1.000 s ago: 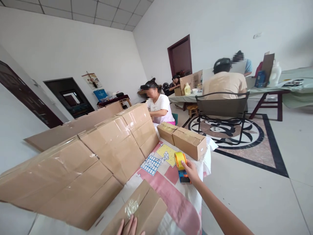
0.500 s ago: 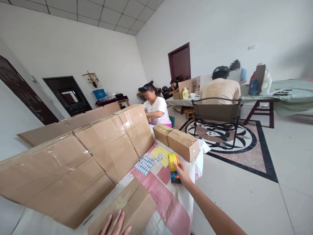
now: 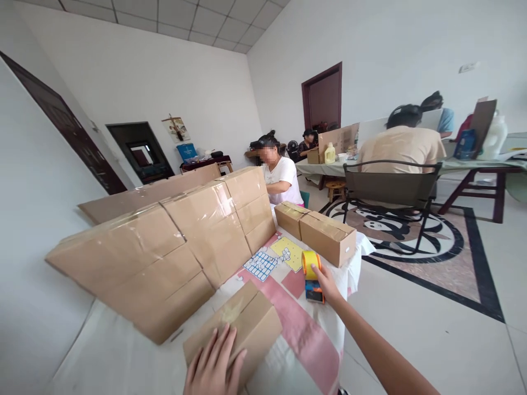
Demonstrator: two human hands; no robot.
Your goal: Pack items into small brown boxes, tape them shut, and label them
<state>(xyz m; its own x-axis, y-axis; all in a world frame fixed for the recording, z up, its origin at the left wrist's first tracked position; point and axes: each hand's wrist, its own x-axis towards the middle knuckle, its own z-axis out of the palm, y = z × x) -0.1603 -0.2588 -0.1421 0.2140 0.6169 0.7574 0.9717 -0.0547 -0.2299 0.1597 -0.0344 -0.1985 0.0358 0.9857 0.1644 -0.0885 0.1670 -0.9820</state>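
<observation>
A cloth-covered table (image 3: 290, 376) takes up the near part of the room; beyond it, to the right, runs a far table (image 3: 453, 163) with a green cover. On the left side of the near table stands a stack (image 3: 173, 252) of taped boxes, a wall that hides the lower part of a long board (image 3: 132, 200) behind it. A chair (image 3: 391, 186) stands before the far table, with a person in beige (image 3: 399, 145) seated in it. A person in white (image 3: 284, 175) sits past the far end of the near table, partly hidden by the stack.

A pair of boxes (image 3: 333, 241), end to end, lines the table's far right edge. The box (image 3: 251, 318) lies apart from them at the near end, beside the stack, with shiny tape on its top. The left hand (image 3: 214, 365) lies on it, palm down, fingers a little spread, covering its near end. The right hand (image 3: 327, 282) grips a tape dispenser (image 3: 314, 291) by its yellow roll (image 3: 309, 264), near the table's right edge, on the near side of the pair. On the far table, a white jug (image 3: 496, 137) stands near a blue bottle (image 3: 465, 144).
</observation>
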